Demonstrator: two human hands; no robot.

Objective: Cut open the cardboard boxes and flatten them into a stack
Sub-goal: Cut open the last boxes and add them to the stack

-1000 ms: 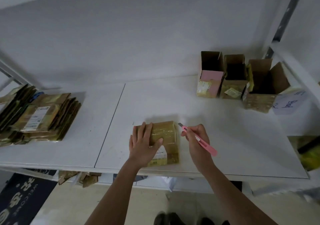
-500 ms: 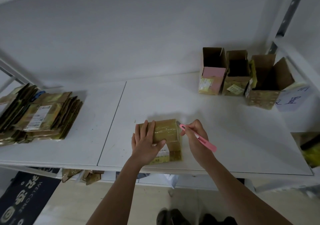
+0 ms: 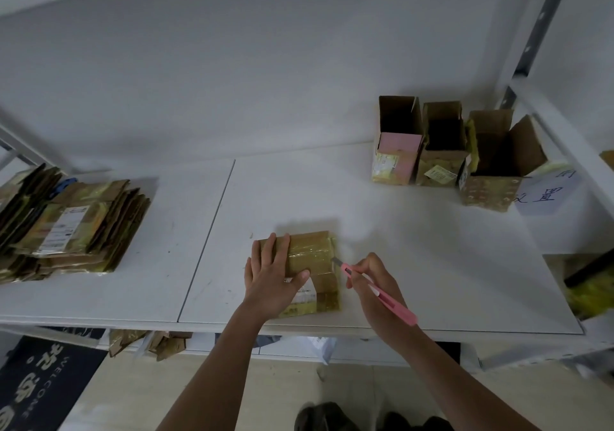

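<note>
- Lying flat on a taped cardboard box (image 3: 312, 258), left hand (image 3: 270, 282), fingers straight and pressing down on the box's left half, thumb spread across the top toward the right.
- Gripping a pink utility knife (image 3: 378, 292), right hand (image 3: 373, 286), fingers curled round the handle, just right of the box.
- Touching the box's right edge, the knife's short blade, pointing back toward the left thumb.
- Sitting near the front edge of a white table (image 3: 415, 248), the box, directly under the left fingers.
- Standing well beyond the right fingers, at the far right of the table, three opened boxes (image 3: 442, 151) in a row, flaps up.
- Resting well left of the left fingers, a stack of flattened cardboard (image 3: 76, 228).
- Lying just right of the opened boxes, a paper sheet (image 3: 545, 194) with handwriting.
</note>
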